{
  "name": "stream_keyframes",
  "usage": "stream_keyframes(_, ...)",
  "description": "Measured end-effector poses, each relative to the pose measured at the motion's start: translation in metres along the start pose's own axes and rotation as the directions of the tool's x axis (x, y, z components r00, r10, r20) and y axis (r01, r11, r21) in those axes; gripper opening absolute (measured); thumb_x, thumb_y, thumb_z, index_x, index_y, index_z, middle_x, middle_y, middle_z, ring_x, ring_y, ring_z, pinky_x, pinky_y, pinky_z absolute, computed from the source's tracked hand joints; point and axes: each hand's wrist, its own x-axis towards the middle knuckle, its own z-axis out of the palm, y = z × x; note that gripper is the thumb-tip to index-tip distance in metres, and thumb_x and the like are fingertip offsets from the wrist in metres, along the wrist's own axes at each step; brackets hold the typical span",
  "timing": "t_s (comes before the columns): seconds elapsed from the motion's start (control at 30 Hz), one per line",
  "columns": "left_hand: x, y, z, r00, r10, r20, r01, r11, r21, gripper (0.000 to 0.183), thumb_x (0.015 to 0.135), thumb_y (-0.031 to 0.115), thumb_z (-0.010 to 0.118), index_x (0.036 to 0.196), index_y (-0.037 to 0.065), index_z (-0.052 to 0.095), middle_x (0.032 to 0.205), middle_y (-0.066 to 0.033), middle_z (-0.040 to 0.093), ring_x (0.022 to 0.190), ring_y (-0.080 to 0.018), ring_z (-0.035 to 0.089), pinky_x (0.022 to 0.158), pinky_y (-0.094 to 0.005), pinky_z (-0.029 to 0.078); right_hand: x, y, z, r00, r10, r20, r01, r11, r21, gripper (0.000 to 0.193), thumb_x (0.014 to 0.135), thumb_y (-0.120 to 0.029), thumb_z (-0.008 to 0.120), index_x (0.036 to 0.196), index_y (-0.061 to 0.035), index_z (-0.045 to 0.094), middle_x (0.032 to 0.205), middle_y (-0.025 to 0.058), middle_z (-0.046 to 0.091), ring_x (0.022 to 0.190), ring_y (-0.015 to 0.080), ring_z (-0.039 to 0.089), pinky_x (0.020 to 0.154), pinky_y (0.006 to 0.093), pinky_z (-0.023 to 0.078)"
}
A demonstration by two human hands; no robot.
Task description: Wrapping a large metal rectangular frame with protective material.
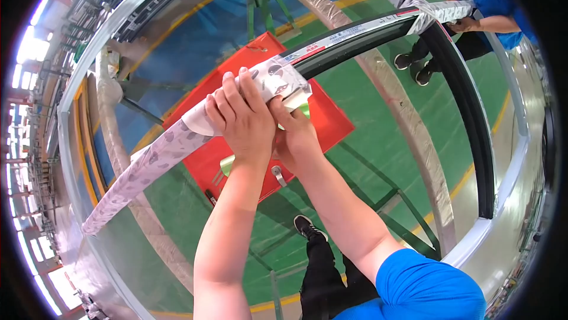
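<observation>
A long frame bar [145, 169] wrapped in white printed film slants up from the left to the middle. My left hand [244, 120] lies on the wrapped bar, its fingers stretched over the film. Beside it, my right hand [294, 133] is closed at the lower edge of the loose film end [284, 80], thumb on top; its other fingers are mostly hidden. To the right, the bar continues as a bare black profile [361, 42] with a printed strip along it. Shiny pale-green material [227, 165] shows beneath my hands; its kind is unclear.
Below the bar stands a red tabletop [325, 133] with a small silver metal piece [278, 175] on it. Padded, wrapped rails [408, 119] cross underneath. A green stand [263, 0] is farther back. At the upper right a co-worker's hands [464, 24] touch the frame's wrapped corner.
</observation>
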Motion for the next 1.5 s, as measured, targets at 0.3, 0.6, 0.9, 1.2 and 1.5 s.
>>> stream_keyframes(0.3,0.019,-0.02,-0.021,0.937,0.15,0.314,-0.106,0.983,-0.151,0.064,0.076,0.026,0.075,0.131,0.006,0.048,0.117,-0.0133,0.053,0.107,-0.0299,0.052,0.099,-0.0479,0.037,0.03,-0.013,-0.025,0.991,0.026,0.128,-0.042,0.992,0.123,0.034,0.087,-0.006,0.063,0.121,-0.0122,0.059,0.114,0.0039,0.064,0.105,0.02,0.062,0.085,0.0458,0.053)
stream_keyframes(0.6,0.1,-0.061,-0.018,0.28,0.252,0.927,0.436,0.827,-0.356,0.061,0.079,0.05,0.075,0.116,0.003,0.061,0.1,-0.0131,0.069,0.101,-0.028,0.065,0.087,-0.0399,0.049,0.03,-0.013,-0.045,0.997,0.075,0.006,-0.075,0.996,0.058,0.055,0.075,0.011,0.05,0.127,-0.0027,0.053,0.117,0.0123,0.063,0.107,0.0305,0.063,0.089,0.05,0.054)
stream_keyframes(0.9,0.083,-0.097,-0.007,0.235,0.291,0.927,0.619,0.691,-0.374,0.046,0.098,0.045,0.054,0.117,0.003,0.061,0.095,-0.001,0.063,0.089,-0.0123,0.057,0.084,-0.0285,0.046,-0.044,-0.067,-0.013,0.999,-0.051,-0.003,0.051,0.989,0.14,0.061,0.069,0.016,0.043,0.129,0.0031,0.051,0.123,0.0171,0.061,0.115,0.0326,0.059,0.102,0.0478,0.047)
stream_keyframes(1.2,0.067,-0.108,-0.014,0.326,0.258,0.91,0.684,0.599,-0.415,0.067,0.089,0.064,0.058,0.123,0.007,0.063,0.101,-0.01,0.069,0.096,-0.0216,0.065,0.087,-0.035,0.049,-0.065,-0.047,0.001,0.964,-0.244,-0.106,0.257,0.958,0.132,0.057,0.069,0.014,0.042,0.125,0.0022,0.052,0.115,0.0141,0.062,0.105,0.0273,0.063,0.094,0.0409,0.052)
stream_keyframes(1.5,0.072,-0.087,-0.038,0.501,0.231,0.834,0.257,0.88,-0.399,0.056,0.073,0.049,0.078,0.109,0.008,0.064,0.094,-0.0106,0.071,0.094,-0.0291,0.067,0.081,-0.0422,0.051,0.018,0.007,-0.036,0.819,-0.408,-0.404,0.229,0.878,-0.421,0.022,0.086,-0.003,0.057,0.107,-0.0028,0.052,0.096,0.0051,0.056,0.082,0.0156,0.056,0.064,0.0333,0.049)
